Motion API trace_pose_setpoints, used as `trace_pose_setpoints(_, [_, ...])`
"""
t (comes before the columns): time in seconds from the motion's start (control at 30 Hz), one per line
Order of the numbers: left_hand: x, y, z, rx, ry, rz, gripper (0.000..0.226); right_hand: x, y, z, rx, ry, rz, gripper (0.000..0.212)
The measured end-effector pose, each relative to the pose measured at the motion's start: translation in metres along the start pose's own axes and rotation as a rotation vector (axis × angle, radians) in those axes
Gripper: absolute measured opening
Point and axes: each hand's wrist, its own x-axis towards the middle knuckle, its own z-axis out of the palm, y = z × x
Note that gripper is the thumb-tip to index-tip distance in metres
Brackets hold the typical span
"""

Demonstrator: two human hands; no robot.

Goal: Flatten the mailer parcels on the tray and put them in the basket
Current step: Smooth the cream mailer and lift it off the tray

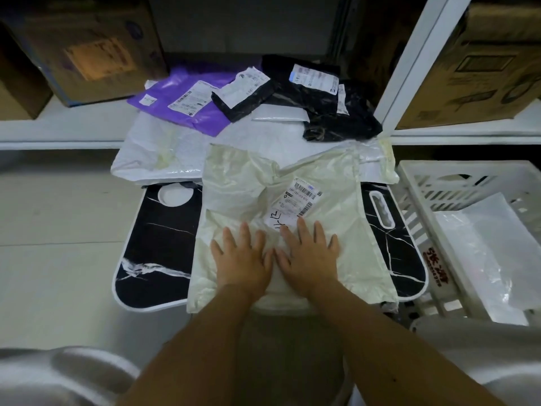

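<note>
Left hand (241, 259) and right hand (310, 256) lie flat, fingers spread, palms down on the cream mailer (248, 183), gripping nothing. The crinkled plastic mailer runs lengthwise away from the fingertips across the black marbled tray (158, 244). Beyond the fingertips: one purple, two black, two white mailers. Right of the fingers: one white slatted basket (415, 177).

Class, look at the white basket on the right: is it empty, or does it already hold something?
Not empty. The white basket already holds a clear plastic mailer lying flat inside it, with part of the slatted floor showing beside it.
</note>
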Motion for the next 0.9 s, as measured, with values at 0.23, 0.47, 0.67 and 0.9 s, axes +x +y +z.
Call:
trace_pose_setpoints(0.23, [0.035, 0.005, -0.022, -0.064, 0.515, 0.037, 0.031, 0.03, 0.008, -0.018, 0.048, 0.617, 0.023, 0.041])
trace_pose_setpoints(0.47, [0.059, -0.001, -0.019, 0.063, 0.177, 0.1, 0.066, 0.058, 0.018, -0.021, 0.013, 0.134, -0.049, 0.066])
trace_pose_setpoints(0.67, [0.06, -0.006, -0.005, 0.034, -0.04, 0.096, 0.066, 0.06, 0.021, -0.008, 0.024, -0.023, -0.02, 0.064])
trace_pose_setpoints(0.9, [0.067, 0.0, -0.019, 0.041, 0.097, 0.078, 0.065, 0.064, 0.019, -0.014, 0.032, 0.032, 0.011, 0.064])
